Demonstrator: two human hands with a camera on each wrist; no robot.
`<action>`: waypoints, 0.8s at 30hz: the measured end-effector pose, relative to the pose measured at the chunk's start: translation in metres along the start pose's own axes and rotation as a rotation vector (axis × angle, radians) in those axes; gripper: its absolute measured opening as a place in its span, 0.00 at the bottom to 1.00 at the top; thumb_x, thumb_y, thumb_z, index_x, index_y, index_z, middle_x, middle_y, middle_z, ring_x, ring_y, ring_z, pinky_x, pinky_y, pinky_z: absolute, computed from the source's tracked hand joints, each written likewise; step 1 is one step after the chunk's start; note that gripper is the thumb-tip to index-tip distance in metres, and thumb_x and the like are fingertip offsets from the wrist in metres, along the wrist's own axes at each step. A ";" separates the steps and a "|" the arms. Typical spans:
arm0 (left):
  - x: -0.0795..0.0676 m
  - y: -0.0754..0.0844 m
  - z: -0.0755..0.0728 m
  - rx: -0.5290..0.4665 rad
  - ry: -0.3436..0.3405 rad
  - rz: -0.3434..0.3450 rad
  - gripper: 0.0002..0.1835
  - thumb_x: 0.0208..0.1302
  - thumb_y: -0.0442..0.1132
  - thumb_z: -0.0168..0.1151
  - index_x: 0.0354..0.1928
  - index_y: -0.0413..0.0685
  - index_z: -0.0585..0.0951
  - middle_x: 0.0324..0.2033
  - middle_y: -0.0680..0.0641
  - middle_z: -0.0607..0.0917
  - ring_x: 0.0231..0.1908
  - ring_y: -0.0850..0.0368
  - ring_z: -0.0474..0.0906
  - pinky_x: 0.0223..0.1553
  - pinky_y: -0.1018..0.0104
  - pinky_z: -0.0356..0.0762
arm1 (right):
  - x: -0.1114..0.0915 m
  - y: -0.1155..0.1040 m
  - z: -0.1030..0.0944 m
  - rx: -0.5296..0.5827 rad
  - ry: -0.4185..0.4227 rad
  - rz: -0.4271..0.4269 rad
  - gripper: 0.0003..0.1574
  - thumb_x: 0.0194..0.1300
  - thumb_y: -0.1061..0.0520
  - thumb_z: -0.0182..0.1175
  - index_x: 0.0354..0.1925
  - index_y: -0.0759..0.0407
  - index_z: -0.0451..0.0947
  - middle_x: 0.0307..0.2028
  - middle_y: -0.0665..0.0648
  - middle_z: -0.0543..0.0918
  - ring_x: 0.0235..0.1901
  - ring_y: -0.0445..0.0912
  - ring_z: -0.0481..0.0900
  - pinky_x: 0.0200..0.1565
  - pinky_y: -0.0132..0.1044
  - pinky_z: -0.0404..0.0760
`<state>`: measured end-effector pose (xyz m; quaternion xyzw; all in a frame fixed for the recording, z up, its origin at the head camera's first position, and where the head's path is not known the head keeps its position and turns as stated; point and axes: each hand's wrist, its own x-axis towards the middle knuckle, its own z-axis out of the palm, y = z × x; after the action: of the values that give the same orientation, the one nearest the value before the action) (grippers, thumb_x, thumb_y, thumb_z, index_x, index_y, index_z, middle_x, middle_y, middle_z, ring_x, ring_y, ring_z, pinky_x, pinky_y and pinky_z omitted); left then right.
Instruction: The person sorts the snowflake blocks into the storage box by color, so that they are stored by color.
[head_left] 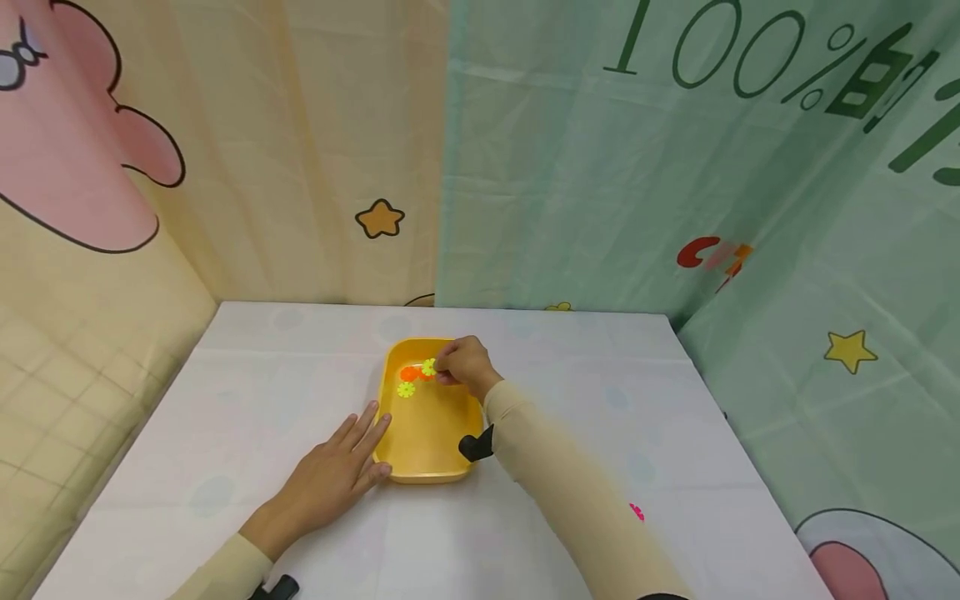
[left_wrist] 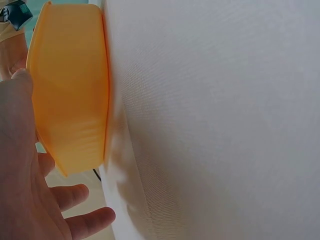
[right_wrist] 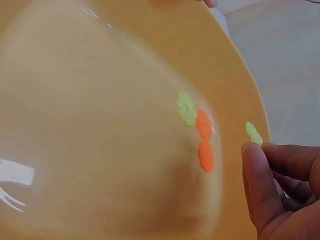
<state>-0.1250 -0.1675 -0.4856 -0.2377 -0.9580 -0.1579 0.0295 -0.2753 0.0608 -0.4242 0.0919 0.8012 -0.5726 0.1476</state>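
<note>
A yellow tray [head_left: 427, 433] stands on the white table. My right hand [head_left: 468, 367] is over its far right part, pinching a yellow-green flower-shaped piece [right_wrist: 253, 133] between thumb and forefinger. Inside the tray, near its far end, lie another yellow-green flower piece [right_wrist: 186, 108] and two orange flower pieces [right_wrist: 204, 125], close together in the right wrist view. My left hand [head_left: 337, 471] lies along the tray's left side, fingers spread and fairly straight. In the left wrist view its thumb touches the tray rim, and the other fingers reach past the tray's outer wall.
A pink flower piece [head_left: 637, 512] lies on the table to the right, partly covered by the right sleeve [head_left: 577, 483]. The white-covered table [head_left: 300, 350] meets printed curtains [head_left: 555, 183] at its back and sides.
</note>
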 end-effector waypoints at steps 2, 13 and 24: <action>-0.001 0.000 -0.001 0.000 0.000 -0.001 0.40 0.75 0.65 0.49 0.80 0.54 0.58 0.81 0.44 0.52 0.73 0.33 0.61 0.51 0.35 0.79 | 0.000 0.001 0.006 -0.045 0.016 0.023 0.03 0.65 0.69 0.66 0.39 0.67 0.82 0.31 0.58 0.81 0.22 0.44 0.83 0.33 0.34 0.87; 0.002 0.000 -0.001 0.002 -0.018 -0.023 0.40 0.75 0.64 0.51 0.81 0.55 0.58 0.81 0.46 0.52 0.73 0.33 0.61 0.53 0.35 0.78 | 0.010 0.003 0.025 -0.235 0.025 0.066 0.02 0.63 0.69 0.67 0.32 0.66 0.83 0.25 0.56 0.80 0.20 0.46 0.80 0.31 0.34 0.85; 0.001 -0.001 0.001 0.006 -0.014 -0.027 0.40 0.74 0.65 0.52 0.80 0.55 0.59 0.81 0.47 0.53 0.73 0.33 0.62 0.53 0.35 0.78 | 0.021 0.013 0.034 -0.333 0.045 0.127 0.04 0.60 0.72 0.68 0.32 0.68 0.82 0.18 0.56 0.76 0.11 0.45 0.72 0.16 0.29 0.74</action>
<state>-0.1268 -0.1677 -0.4869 -0.2258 -0.9617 -0.1540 0.0214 -0.2864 0.0328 -0.4528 0.1293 0.8806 -0.4194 0.1788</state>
